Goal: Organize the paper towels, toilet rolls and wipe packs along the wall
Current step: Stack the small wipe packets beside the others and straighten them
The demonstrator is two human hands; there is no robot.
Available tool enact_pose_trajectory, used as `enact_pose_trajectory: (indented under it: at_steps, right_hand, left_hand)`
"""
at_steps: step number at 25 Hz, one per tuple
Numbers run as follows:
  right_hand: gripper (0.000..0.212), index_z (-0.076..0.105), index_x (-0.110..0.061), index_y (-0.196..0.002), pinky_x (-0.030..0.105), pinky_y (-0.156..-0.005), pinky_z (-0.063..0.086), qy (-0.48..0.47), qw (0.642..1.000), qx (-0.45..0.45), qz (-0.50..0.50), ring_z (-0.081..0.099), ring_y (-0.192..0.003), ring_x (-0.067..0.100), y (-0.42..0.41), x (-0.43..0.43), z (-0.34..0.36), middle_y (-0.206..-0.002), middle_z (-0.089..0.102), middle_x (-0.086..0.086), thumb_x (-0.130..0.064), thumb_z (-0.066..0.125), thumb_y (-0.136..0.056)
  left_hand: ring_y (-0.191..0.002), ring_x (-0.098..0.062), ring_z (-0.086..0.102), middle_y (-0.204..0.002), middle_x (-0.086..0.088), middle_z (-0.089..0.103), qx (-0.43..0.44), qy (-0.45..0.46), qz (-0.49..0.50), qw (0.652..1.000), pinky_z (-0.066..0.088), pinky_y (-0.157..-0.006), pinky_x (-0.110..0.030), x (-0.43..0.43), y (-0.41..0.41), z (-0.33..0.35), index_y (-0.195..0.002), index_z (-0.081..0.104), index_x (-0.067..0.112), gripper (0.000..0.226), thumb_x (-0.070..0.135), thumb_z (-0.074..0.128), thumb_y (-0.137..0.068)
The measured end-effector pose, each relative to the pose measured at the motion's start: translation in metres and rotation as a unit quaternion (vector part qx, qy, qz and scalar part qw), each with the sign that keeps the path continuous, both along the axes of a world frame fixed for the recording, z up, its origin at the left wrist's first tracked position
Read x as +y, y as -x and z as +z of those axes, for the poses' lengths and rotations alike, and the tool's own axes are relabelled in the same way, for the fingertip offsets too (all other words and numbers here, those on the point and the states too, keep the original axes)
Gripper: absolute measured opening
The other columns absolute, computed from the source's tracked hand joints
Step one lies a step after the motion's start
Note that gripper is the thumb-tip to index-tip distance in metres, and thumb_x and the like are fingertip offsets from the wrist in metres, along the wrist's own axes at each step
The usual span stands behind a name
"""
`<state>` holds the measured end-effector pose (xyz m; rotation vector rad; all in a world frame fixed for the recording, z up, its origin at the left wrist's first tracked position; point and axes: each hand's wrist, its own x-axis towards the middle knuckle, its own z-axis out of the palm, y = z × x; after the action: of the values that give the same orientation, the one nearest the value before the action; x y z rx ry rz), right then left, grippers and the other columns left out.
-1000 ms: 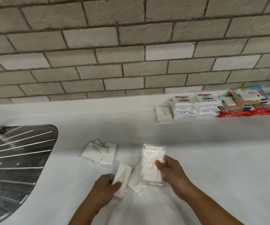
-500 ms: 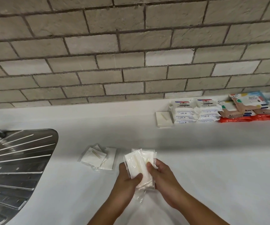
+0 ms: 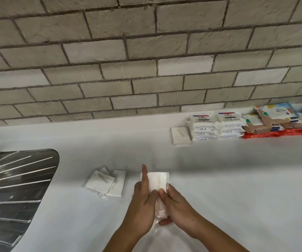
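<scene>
Nearest the camera, both hands meet over the white desk around a small bundle of clear-wrapped napkin packs. The left hand presses against the bundle's left side, its index finger stretched up along the edge, and its grip is closed on the bundle. The right hand pinches the bundle's lower right part between thumb and fingers, its grip also closed on it. The bundle stands upright between the palms, lifted off the desk, with loose clear wrap trailing below the hands.

Just left of the hands, a loose pile of napkin packs lies flat on the desk, overlapping; toothpicks show through the wrap. Farther left is the ribbed metal sink drainboard.

Beyond, near the wall on the right, a small stack of napkin packs rests on the desk. Touching its right side are two stacks of white Dove wipe packs, then stacks of patterned wipe packs on top of red packs. Behind everything rises the grey brick wall.
</scene>
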<state>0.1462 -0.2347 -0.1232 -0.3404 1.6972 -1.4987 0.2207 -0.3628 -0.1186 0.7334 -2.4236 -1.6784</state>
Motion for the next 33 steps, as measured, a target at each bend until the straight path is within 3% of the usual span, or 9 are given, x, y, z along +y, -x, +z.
enact_pose_trajectory:
  at_steps: [4, 6, 8, 12, 16, 21, 24, 29, 33]
  right_hand:
    - [0.024, 0.064, -0.021, -0.125, 0.047, -0.097, 0.057, 0.021, 0.998, 0.057, -0.030, 0.073, -0.107, 0.019, 0.012, -0.003, -0.001, -0.114, 0.076, 0.001, -0.022, 0.045, -0.110]
    - [0.027, 0.064, -0.019, -0.129, 0.042, -0.100, 0.056, 0.033, 0.996, 0.069, -0.044, 0.072, -0.110, 0.018, 0.019, -0.005, -0.001, -0.118, 0.076, 0.001, -0.016, 0.045, -0.110]
    - [0.027, 0.065, -0.016, -0.126, 0.042, -0.097, 0.058, 0.037, 0.995, 0.056, -0.076, 0.073, -0.107, 0.021, 0.026, -0.007, -0.002, -0.114, 0.077, 0.004, -0.012, 0.045, -0.109]
    - [0.023, 0.066, -0.016, -0.121, 0.040, -0.079, 0.064, 0.026, 0.993, 0.024, -0.111, 0.074, -0.100, 0.025, 0.043, -0.012, -0.004, -0.109, 0.076, 0.008, -0.014, 0.047, -0.109]
    - [0.019, 0.065, -0.015, -0.116, 0.026, -0.056, 0.055, -0.011, 0.991, 0.019, -0.129, 0.074, -0.083, 0.019, 0.072, -0.024, -0.009, -0.105, 0.075, 0.012, -0.024, 0.051, -0.108]
    - [0.017, 0.061, -0.013, -0.118, 0.036, -0.069, 0.058, -0.071, 0.982, 0.041, -0.172, 0.068, -0.076, 0.023, 0.119, -0.046, -0.021, -0.098, 0.071, 0.010, -0.015, 0.057, -0.101]
    - [0.025, 0.058, -0.025, -0.115, 0.036, -0.077, 0.057, -0.148, 0.975, 0.111, -0.126, 0.066, -0.078, 0.020, 0.133, -0.049, -0.026, -0.096, 0.070, 0.005, -0.013, 0.057, -0.093]
    - [0.025, 0.064, -0.021, -0.112, 0.025, -0.070, 0.053, -0.150, 0.973, 0.155, -0.082, 0.059, -0.073, 0.013, 0.131, -0.038, -0.041, -0.085, 0.060, 0.001, -0.008, 0.063, -0.091]
    - [0.029, 0.063, -0.005, -0.117, 0.022, -0.066, 0.054, -0.059, 0.990, 0.050, -0.116, 0.057, -0.078, 0.022, 0.139, -0.032, -0.042, -0.089, 0.053, 0.013, 0.008, 0.056, -0.092]
  left_hand:
    - [-0.106, 0.017, 0.055, -0.121, 0.036, 0.055, 0.047, 0.003, 0.013, 0.999, 0.038, -0.084, 0.001, -0.008, 0.007, 0.001, -0.152, -0.005, 0.056, 0.083, 0.007, 0.043, -0.105]
    - [-0.097, 0.003, 0.067, -0.113, 0.020, 0.067, 0.052, -0.032, 0.043, 0.997, 0.048, -0.080, -0.008, -0.013, 0.013, -0.006, -0.152, 0.000, 0.050, 0.085, 0.002, 0.050, -0.102]
    - [-0.095, -0.004, 0.071, -0.108, 0.006, 0.072, 0.038, -0.058, 0.064, 0.996, 0.054, -0.082, -0.020, -0.017, 0.020, -0.013, -0.149, 0.026, 0.043, 0.070, 0.006, 0.059, -0.099]
    - [-0.098, -0.011, 0.074, -0.106, 0.006, 0.077, -0.012, -0.084, 0.042, 0.996, 0.059, -0.092, -0.039, -0.023, 0.036, -0.028, -0.126, 0.060, 0.022, 0.034, 0.014, 0.068, -0.094]
    - [-0.097, -0.019, 0.076, -0.107, 0.000, 0.077, -0.015, -0.138, 0.034, 0.990, 0.062, -0.088, -0.046, -0.025, 0.065, -0.034, -0.121, 0.063, 0.026, 0.043, 0.012, 0.069, -0.081]
    - [-0.087, -0.024, 0.076, -0.104, -0.010, 0.076, -0.057, -0.181, 0.110, 0.976, 0.063, -0.066, -0.033, -0.048, 0.134, -0.045, -0.120, 0.064, 0.013, 0.043, 0.010, 0.068, -0.078]
    - [-0.086, -0.027, 0.070, -0.106, -0.011, 0.068, -0.086, -0.146, 0.137, 0.976, 0.059, -0.057, -0.033, -0.063, 0.176, -0.043, -0.120, 0.057, 0.010, 0.043, 0.007, 0.068, -0.078]
    - [-0.101, -0.028, 0.063, -0.111, -0.007, 0.061, -0.128, -0.018, 0.113, 0.985, 0.061, -0.085, -0.044, -0.080, 0.229, -0.041, -0.114, 0.055, 0.012, 0.036, 0.009, 0.065, -0.080]
    - [-0.102, -0.025, 0.061, -0.123, -0.012, 0.062, -0.149, 0.045, 0.104, 0.982, 0.047, -0.057, -0.022, -0.083, 0.253, -0.041, -0.125, 0.056, 0.006, 0.042, 0.010, 0.060, -0.083]
